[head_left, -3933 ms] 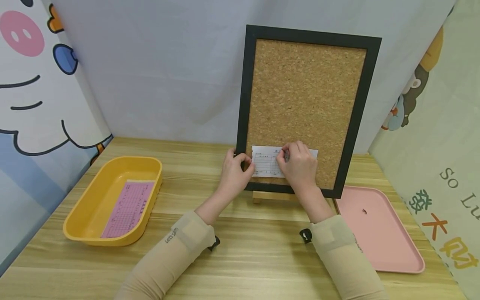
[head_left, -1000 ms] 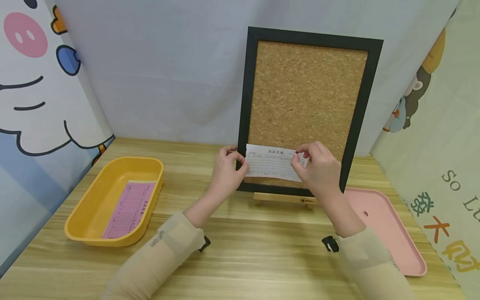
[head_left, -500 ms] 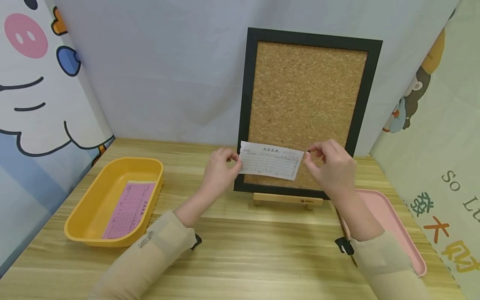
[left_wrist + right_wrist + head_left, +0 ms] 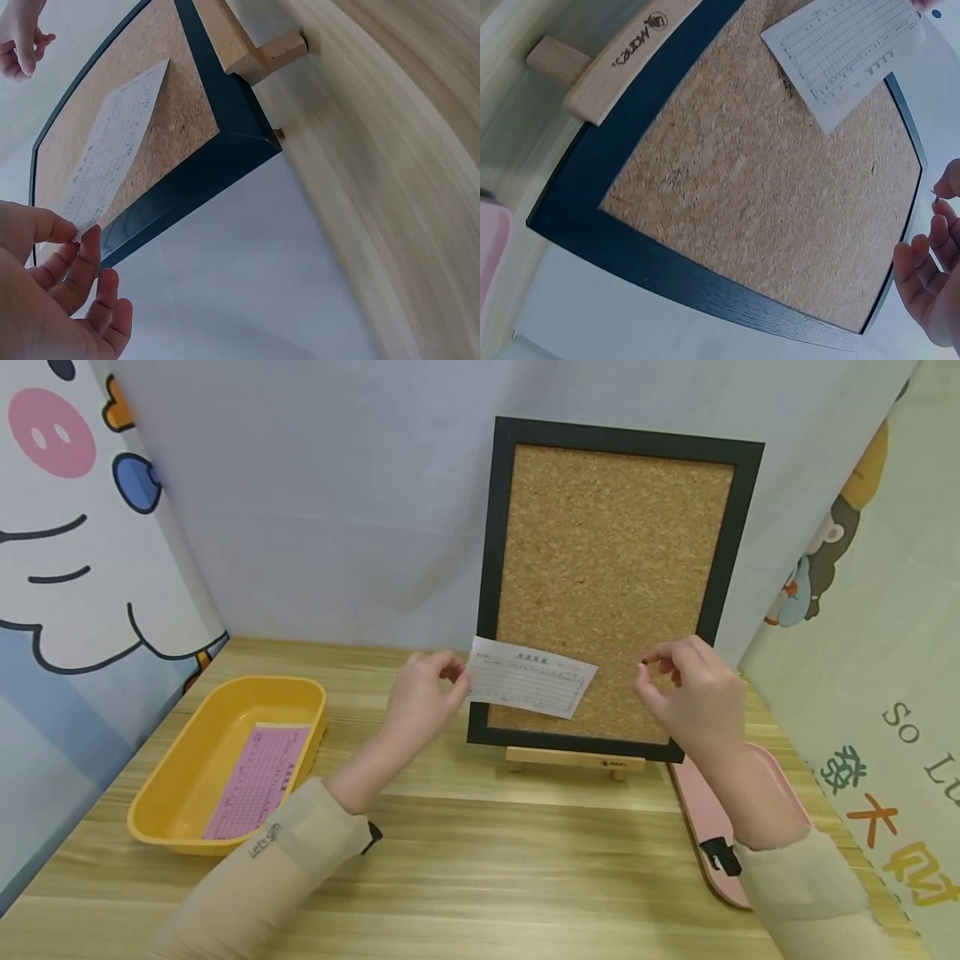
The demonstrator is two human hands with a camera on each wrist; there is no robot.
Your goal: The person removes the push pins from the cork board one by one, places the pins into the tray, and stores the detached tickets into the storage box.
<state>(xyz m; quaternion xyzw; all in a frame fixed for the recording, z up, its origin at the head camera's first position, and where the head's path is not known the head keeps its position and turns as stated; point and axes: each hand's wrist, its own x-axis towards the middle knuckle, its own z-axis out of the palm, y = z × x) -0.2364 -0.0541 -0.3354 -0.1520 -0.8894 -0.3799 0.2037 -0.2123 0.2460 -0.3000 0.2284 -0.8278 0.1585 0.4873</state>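
Note:
A white receipt slip with a printed grid [image 4: 531,678] is pinched at its left edge by my left hand [image 4: 423,697]. It tilts down to the right and overlaps the lower part of the framed corkboard [image 4: 611,560]. The left wrist view shows thumb and forefinger on the slip's corner, the other fingers loosely curled. To the right of the slip, my right hand [image 4: 699,700] pinches a tiny thumbtack [image 4: 935,196] between thumb and forefinger, its thin point showing in the right wrist view. Nothing is pinned on the visible cork.
A yellow basin [image 4: 176,760] with pink printed slips [image 4: 258,781] stands on the left of the wooden table [image 4: 480,868]. The corkboard leans on a small wooden easel [image 4: 573,759]. A pink tray [image 4: 701,802] lies at the right, partly under my right forearm.
The slip has come away from the board, drawn left and tilted by my left hand. My right hand has left the slip and moved right with the thumbtack.

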